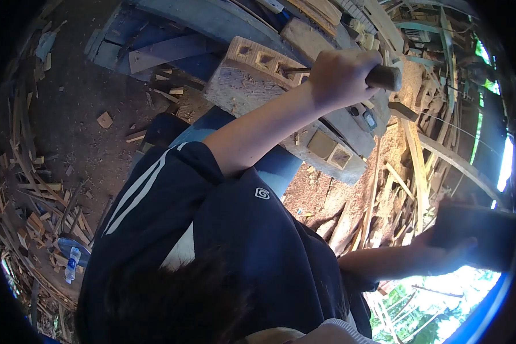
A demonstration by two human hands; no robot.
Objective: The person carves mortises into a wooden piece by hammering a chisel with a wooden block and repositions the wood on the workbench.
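My left hand (344, 74) is closed around a chisel, whose thick rounded handle (386, 78) sticks out on the right of the fist. Its thin metal shaft (297, 70) reaches left to a row of square holes cut in a wooden beam (235, 80); the tip's exact contact is hard to make out. Out at the right edge, away from the beam, my right hand (446, 253) grips a dark rectangular block (479, 232). That block is blurred and in shadow, so its kind is unclear.
Another timber piece (350, 172) with a square hole lies near my knees. Boards (172, 54) are stacked at the top left. Wood offcuts (37, 226) and a plastic bottle (72, 265) lie on the floor at left. Sawdust and long wood strips (415, 172) are on the right.
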